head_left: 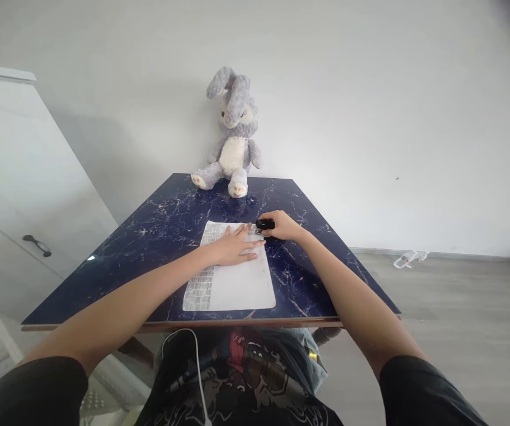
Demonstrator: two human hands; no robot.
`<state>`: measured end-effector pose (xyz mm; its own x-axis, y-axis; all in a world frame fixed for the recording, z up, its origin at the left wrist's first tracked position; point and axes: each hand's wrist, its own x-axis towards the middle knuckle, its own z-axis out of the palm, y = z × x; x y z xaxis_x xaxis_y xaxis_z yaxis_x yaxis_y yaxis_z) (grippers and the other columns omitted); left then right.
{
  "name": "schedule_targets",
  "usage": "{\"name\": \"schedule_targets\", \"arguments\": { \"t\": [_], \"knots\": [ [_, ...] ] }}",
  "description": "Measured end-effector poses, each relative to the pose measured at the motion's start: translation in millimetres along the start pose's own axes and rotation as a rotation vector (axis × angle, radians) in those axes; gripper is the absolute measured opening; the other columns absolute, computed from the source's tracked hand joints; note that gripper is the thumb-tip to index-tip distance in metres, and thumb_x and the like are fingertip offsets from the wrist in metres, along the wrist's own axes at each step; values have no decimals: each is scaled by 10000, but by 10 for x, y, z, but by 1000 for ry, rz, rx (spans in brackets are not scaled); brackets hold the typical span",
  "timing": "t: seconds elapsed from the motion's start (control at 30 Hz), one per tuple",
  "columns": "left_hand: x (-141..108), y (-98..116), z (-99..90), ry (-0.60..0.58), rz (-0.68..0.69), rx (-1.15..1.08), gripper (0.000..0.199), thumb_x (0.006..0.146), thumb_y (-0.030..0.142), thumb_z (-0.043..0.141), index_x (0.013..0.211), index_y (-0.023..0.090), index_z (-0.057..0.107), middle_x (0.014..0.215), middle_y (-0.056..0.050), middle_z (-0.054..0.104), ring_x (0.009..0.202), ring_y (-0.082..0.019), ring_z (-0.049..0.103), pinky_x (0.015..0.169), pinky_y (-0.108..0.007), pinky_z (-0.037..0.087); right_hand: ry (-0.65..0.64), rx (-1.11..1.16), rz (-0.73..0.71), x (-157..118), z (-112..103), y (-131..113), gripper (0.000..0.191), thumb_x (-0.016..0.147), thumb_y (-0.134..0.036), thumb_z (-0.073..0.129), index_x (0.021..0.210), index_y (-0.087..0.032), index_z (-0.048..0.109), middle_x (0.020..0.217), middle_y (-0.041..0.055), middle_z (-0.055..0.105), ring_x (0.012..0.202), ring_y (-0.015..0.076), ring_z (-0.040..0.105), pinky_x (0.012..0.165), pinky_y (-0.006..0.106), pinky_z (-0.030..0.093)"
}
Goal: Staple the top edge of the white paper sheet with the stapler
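A sheet of paper [242, 290], white with a grey patterned band along its left side and top, lies on the dark blue marbled table [148, 231]. My left hand [233, 247] rests flat on the paper's upper part with its fingers spread. At the paper's top right corner, my right hand [281, 225] grips a small black stapler [265, 224]. The stapler's front end reaches over the paper's edge. My fingers and palm hide its rear part. Whether its jaws are pressed together, I cannot tell.
A grey plush rabbit [233, 151] sits at the table's far edge against the white wall [370, 118]. On the left stands a white cabinet [19, 177] with a dark handle. A clear plastic item [408, 259] lies on the floor at right. A white cable [198, 361] hangs before me.
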<state>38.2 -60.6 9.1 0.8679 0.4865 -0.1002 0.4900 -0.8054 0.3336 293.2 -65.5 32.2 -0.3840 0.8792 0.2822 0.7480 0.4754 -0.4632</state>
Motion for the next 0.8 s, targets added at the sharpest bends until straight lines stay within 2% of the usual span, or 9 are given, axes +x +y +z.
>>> {"name": "schedule_targets", "arguments": {
  "t": [0.2,0.37,0.53,0.6,0.67,0.73,0.8],
  "knots": [
    [-17,40,21,8,-83,-13,737,1004,804,327,1656,460,324,1765,47,-185,1591,-494,-185,1236,-746,-55,182,-24,19,98,253,-100,272,736,-179,769,1009,-175,771,999,57,792,910,241,713,860,326,504],
    [8,-30,97,57,-72,-18,814,980,824,362,1683,426,262,1775,37,-148,1600,-467,-181,1286,-667,-8,246,-52,8,160,374,-48,218,783,-210,742,1000,-193,762,974,53,784,888,236,705,834,329,498],
    [17,-24,138,52,-81,-44,802,957,849,383,1648,443,360,1777,45,-125,1608,-472,-146,1280,-676,-25,231,-65,-3,205,370,-48,224,836,-319,742,1018,-189,751,985,54,778,892,227,691,831,312,483],
    [11,4,142,58,-78,-52,782,957,843,398,1636,457,380,1780,45,-106,1618,-468,-106,1277,-680,-27,224,-42,38,219,362,-84,269,941,-440,650,977,-190,743,955,49,771,866,211,680,818,298,474],
    [0,29,149,65,-84,-53,774,956,841,402,1631,463,388,1783,43,-85,1622,-467,-88,1271,-691,-30,249,-36,123,229,367,-128,441,1057,-514,445,929,-199,726,914,47,757,842,200,669,795,288,460],
    [-17,52,160,66,-94,-51,781,951,842,404,1631,460,388,1785,38,-73,1619,-471,-101,1263,-704,-28,281,-85,205,233,389,-169,540,1107,-502,291,924,-212,708,920,54,748,868,203,671,790,287,445],
    [-39,77,166,62,-98,-51,791,945,843,410,1635,457,381,1785,33,-70,1613,-476,-122,1254,-720,-25,286,-178,251,230,420,-201,534,1122,-477,262,954,-224,701,976,68,749,930,213,681,808,289,436]
  ]
}}
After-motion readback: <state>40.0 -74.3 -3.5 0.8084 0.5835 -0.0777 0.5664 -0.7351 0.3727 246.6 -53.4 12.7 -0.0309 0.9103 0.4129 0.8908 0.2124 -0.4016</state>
